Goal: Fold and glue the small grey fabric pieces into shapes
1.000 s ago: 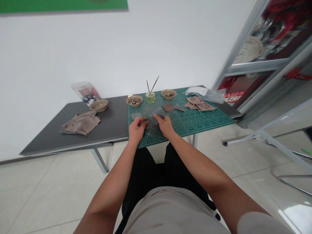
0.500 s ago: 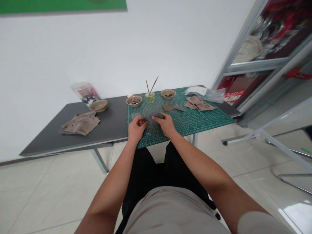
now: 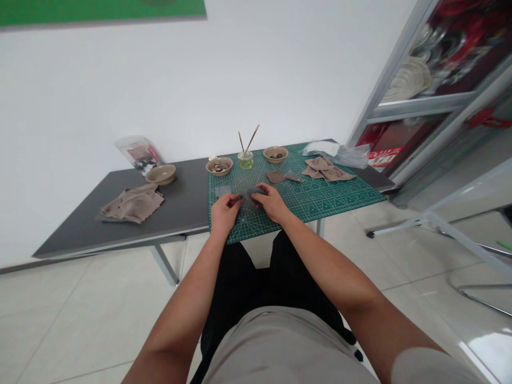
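Over the green cutting mat, my left hand is closed in a pinch on a small dark piece, too small to name. Just to its right, my right hand has its thumb and fingers closed on a thin grey sheet, blurred along its edge. The two hands are slightly apart. A pale translucent square lies on the mat beyond my left hand. Farther off, a brown square piece lies beside a small clear bag.
Along the back stand a bowl of small pieces, a glass jar with two brushes and another bowl. A crumpled brown cloth lies right. On the dark table are another cloth, a bowl and a clear container.
The grey sheet between my hands has shifted and now shows less flat. My right hand's fingers have curled more, and a small gap shows between the hands.
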Available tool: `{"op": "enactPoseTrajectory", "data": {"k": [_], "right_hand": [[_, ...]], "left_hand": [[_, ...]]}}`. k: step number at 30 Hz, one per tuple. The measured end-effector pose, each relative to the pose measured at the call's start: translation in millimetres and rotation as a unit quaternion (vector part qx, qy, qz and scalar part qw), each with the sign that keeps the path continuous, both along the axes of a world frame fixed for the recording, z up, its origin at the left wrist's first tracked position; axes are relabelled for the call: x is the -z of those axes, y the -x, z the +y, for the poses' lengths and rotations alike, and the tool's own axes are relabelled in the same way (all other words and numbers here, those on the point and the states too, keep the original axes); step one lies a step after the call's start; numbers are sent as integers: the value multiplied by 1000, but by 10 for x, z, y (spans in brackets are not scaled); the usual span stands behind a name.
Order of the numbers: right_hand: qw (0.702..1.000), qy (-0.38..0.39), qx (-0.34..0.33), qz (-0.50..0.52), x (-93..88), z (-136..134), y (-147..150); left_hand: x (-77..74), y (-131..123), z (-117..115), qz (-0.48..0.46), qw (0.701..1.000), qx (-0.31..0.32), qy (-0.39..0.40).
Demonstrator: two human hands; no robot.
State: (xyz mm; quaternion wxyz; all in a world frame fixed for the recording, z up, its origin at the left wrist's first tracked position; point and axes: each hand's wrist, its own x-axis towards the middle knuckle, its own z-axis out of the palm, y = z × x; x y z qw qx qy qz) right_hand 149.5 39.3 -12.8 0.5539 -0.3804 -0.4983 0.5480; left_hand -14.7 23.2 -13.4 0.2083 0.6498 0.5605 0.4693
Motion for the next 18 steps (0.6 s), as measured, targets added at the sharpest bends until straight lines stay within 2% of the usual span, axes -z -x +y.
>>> {"op": "enactPoseTrajectory", "data": {"k": [8, 11, 14, 18], "right_hand": [[992, -64, -11, -113, -5, -35, 6], [982, -86, 8, -168, 8, -20, 20], [971, -82, 20, -224, 0, -12, 18], [963, -65, -21, -260, -35, -18, 4]], "left_hand": [[-42, -4, -38, 110, 993, 42, -25], [-43, -5, -41, 139, 989, 49, -33], [-37, -3, -38, 144, 988, 51, -32], [-13, -1, -24, 141, 987, 57, -46]]}}
